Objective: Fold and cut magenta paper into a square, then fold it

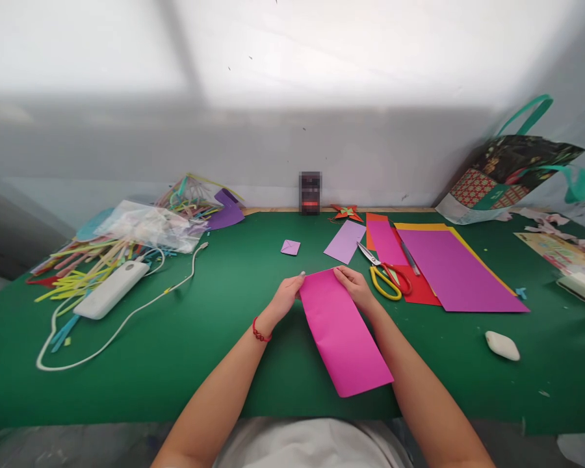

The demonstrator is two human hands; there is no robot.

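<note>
A long sheet of pink paper [344, 338] is held between my two hands, its near end hanging down toward me over the table. My left hand [287, 296] pinches its far left corner, with the thumb along the edge. At the far right corner my right hand [355, 286] grips the same sheet, fingers closed on it. Just right of that hand lie scissors [387, 281] with yellow and red handles, blades partly apart. Beyond my hands are a small folded lilac paper square [290, 247] and a flat lilac paper piece [346, 242].
Purple sheets [463, 270] and other coloured paper lie at right, near a white case [502, 346]. A patterned bag [502, 172] stands behind. Paper strips [85, 273], a white power bank [111, 290] and its cable occupy the left of the green table [185, 364].
</note>
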